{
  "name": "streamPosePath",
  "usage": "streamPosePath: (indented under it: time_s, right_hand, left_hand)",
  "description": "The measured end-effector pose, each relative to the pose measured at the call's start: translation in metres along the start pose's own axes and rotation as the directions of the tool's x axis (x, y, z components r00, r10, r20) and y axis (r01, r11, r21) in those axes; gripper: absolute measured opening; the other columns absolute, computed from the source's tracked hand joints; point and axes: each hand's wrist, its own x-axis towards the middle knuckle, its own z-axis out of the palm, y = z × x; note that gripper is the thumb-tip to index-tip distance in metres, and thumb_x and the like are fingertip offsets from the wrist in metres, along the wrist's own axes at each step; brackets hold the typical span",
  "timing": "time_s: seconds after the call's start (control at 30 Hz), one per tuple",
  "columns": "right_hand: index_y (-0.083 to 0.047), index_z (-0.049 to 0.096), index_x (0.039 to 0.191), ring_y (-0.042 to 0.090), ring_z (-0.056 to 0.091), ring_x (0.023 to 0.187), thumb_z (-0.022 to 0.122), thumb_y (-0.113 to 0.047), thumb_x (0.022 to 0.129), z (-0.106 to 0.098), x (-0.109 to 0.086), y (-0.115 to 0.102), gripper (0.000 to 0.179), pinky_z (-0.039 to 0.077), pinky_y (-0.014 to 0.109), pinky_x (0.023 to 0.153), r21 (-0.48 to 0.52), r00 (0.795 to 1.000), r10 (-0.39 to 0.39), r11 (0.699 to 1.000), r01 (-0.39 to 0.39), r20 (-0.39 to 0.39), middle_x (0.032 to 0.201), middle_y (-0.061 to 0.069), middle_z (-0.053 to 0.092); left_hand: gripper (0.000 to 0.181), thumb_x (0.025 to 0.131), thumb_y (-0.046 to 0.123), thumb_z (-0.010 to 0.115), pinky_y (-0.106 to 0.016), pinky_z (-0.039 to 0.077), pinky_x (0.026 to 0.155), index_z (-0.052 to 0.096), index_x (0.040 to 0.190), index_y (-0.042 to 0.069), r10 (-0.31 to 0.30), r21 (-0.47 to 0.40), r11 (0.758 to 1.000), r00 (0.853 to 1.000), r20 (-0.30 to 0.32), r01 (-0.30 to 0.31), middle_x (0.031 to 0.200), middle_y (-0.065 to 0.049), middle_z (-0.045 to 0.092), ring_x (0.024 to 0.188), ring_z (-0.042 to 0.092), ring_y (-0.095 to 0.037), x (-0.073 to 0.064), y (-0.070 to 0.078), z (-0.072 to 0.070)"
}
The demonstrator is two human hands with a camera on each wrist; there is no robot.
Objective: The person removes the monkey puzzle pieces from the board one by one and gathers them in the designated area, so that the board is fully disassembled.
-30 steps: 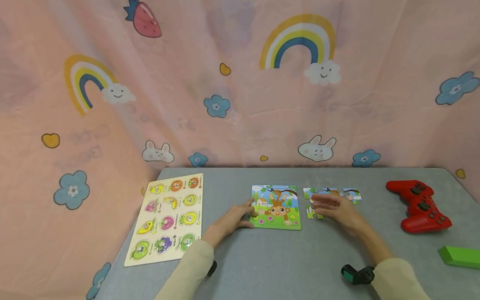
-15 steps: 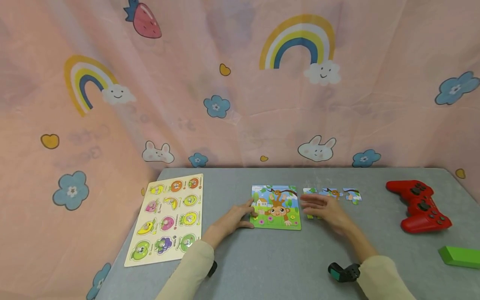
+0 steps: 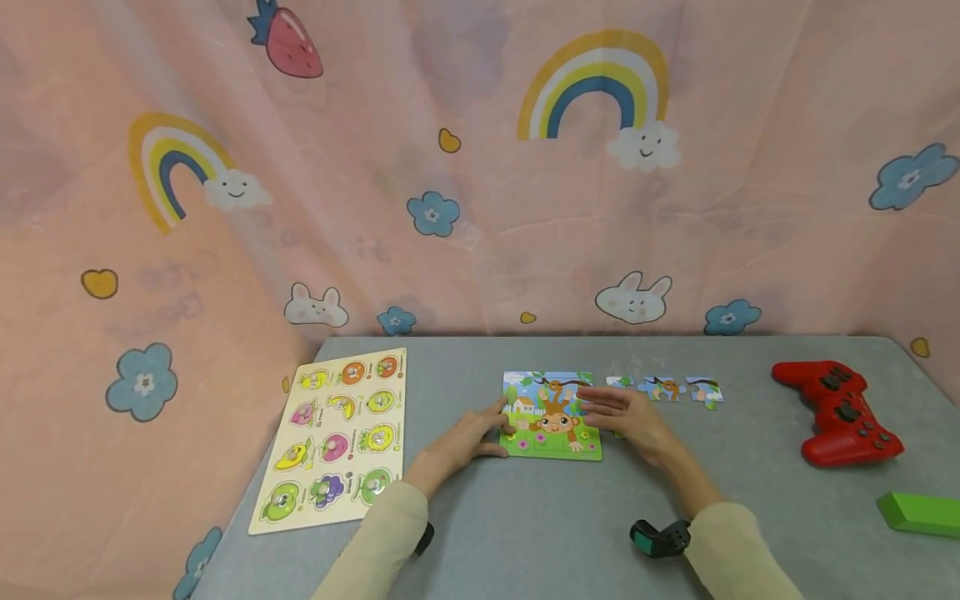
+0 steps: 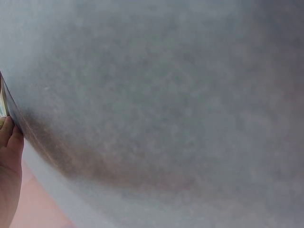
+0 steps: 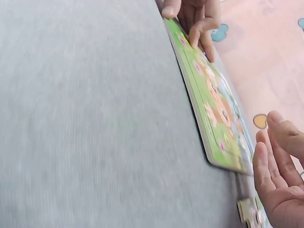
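A square jigsaw board (image 3: pixel 551 446) with a monkey picture lies flat at the middle of the table. My left hand (image 3: pixel 459 442) rests at its left edge, the thumb by the near corner and bent fingertips on the picture. My right hand (image 3: pixel 633 423) hovers with loosely bent fingers over the right edge; nothing shows between them in the right wrist view. Right of the board lie loose jigsaw pieces (image 3: pixel 661 388) in a row, and another below them is mostly hidden by the right hand. In the left wrist view only part of the left hand (image 4: pixel 9 161) shows.
A wooden fruit peg puzzle (image 3: pixel 348 417) lies at the left. To the right are a red game controller (image 3: pixel 840 412) and a green block (image 3: pixel 918 513). A pink printed curtain (image 3: pixel 480 167) hangs behind the grey table (image 3: pixel 540 533).
My right hand has moved left from over the loose pieces to the board's right edge, uncovering more of the upper pieces. My left hand and the board have stayed put.
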Motion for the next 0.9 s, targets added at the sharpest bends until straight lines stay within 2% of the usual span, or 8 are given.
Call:
streamPosePath:
  time_s: [0.27,0.37,0.6,0.77,0.9]
  right_hand:
    - [0.014,0.044,0.135,0.027,0.059,0.116,0.066,0.001,0.088,0.014,0.012,0.002,0.053,0.051,0.022,0.087,0.018,1.0,0.025,1.0,-0.025,-0.009,0.136,0.032,0.047]
    - [0.014,0.044,0.134,0.032,0.057,0.116,0.067,0.001,0.087,0.018,0.014,0.003,0.054,0.052,0.023,0.086,0.003,1.0,0.018,1.0,-0.018,-0.013,0.135,0.032,0.047]
    - [0.018,0.046,0.131,0.031,0.061,0.109,0.063,0.008,0.088,0.025,0.018,0.003,0.048,0.053,0.023,0.083,-0.016,1.0,-0.017,1.0,0.017,-0.013,0.127,0.035,0.051]
    - [0.018,0.05,0.128,0.041,0.059,0.107,0.065,0.007,0.086,0.031,0.02,0.001,0.046,0.054,0.024,0.079,-0.102,0.998,-0.04,0.994,0.036,-0.042,0.123,0.034,0.055]
    - [0.015,0.056,0.123,0.04,0.062,0.101,0.069,0.006,0.083,0.034,0.022,0.001,0.043,0.056,0.027,0.074,-0.197,0.995,-0.036,0.98,0.016,-0.097,0.118,0.031,0.06]
  left_hand:
    - [0.024,0.084,0.015,0.071,-0.04,0.037,0.108,0.065,0.105,0.006,-0.005,-0.006,1.0,1.0,-0.008,0.005,0.151,-0.022,0.028,0.135,0.037,-0.033,0.001,-0.003,0.001]
    - [0.024,0.084,0.016,0.071,-0.04,0.037,0.107,0.065,0.106,0.006,-0.004,-0.001,1.0,1.0,-0.004,0.004,0.151,-0.021,0.028,0.134,0.038,-0.033,0.001,-0.003,0.002]
    - [0.023,0.085,0.015,0.07,-0.04,0.037,0.107,0.064,0.105,0.006,0.001,0.002,1.0,1.0,-0.004,-0.001,0.151,-0.021,0.028,0.135,0.038,-0.032,0.001,-0.002,0.002]
    - [0.022,0.085,0.015,0.07,-0.039,0.037,0.108,0.064,0.105,0.006,0.0,0.007,1.0,1.0,0.001,0.0,0.151,-0.021,0.028,0.135,0.037,-0.032,0.001,-0.003,0.002]
    - [0.023,0.085,0.016,0.07,-0.039,0.037,0.107,0.065,0.105,0.007,-0.002,0.018,1.0,1.0,0.002,0.002,0.151,-0.021,0.028,0.135,0.038,-0.031,0.001,-0.003,0.002]
